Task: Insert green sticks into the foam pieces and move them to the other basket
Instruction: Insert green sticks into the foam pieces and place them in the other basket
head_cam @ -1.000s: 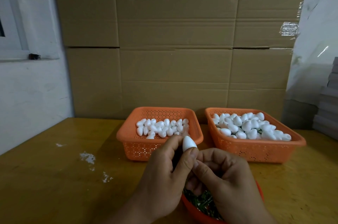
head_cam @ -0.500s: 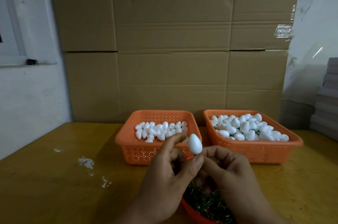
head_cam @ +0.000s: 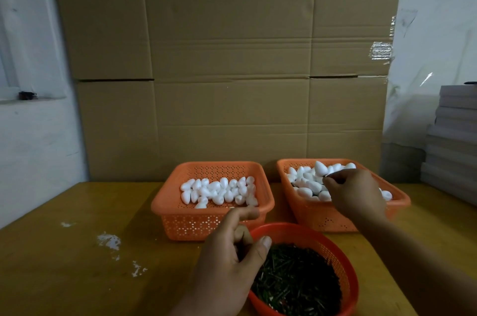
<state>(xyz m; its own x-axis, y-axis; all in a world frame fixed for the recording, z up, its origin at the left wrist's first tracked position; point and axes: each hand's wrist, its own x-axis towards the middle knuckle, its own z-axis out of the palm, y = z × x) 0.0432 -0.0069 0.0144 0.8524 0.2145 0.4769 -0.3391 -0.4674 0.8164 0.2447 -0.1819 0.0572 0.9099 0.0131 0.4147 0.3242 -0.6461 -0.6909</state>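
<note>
1. Since the earlier frames, both hands have separated.
2. Lower centre: left hand [head_cam: 227,261], loosely curled and empty, hovers beside the stick bowl [head_cam: 346,266].
3. Right of centre: right hand [head_cam: 353,194] pinches a stick carrying a foam piece [head_cam: 320,168] over the right basket [head_cam: 304,202], delivery nearly done.
4. Centre: left basket [head_cam: 165,212] holds many unprocessed pieces.

baskets [head_cam: 180,222] orange, perforated | foam pieces [head_cam: 219,190] white | sticks [head_cam: 296,279] green
</note>
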